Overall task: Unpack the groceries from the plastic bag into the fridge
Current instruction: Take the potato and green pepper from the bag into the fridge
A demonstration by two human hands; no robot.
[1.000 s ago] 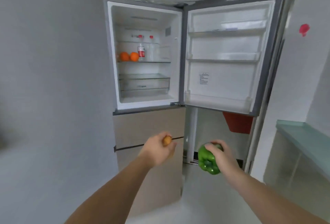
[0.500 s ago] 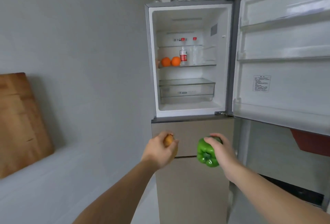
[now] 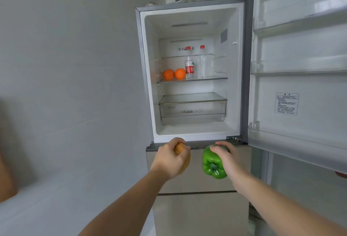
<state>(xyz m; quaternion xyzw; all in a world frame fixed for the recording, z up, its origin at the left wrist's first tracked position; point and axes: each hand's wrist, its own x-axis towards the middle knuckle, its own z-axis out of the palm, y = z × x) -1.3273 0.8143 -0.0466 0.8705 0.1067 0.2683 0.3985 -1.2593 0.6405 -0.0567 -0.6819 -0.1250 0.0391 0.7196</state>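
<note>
A tall fridge point(image 3: 189, 138) stands open, its door point(image 3: 300, 85) swung right; two oranges point(image 3: 174, 74) and two bottles point(image 3: 195, 66) sit on a shelf inside. Below the opening, the right hand point(image 3: 228, 158) grips a green bell pepper point(image 3: 213, 163). The left hand point(image 3: 169, 159) curls around a brownish potato-like item point(image 3: 179, 147).
</note>
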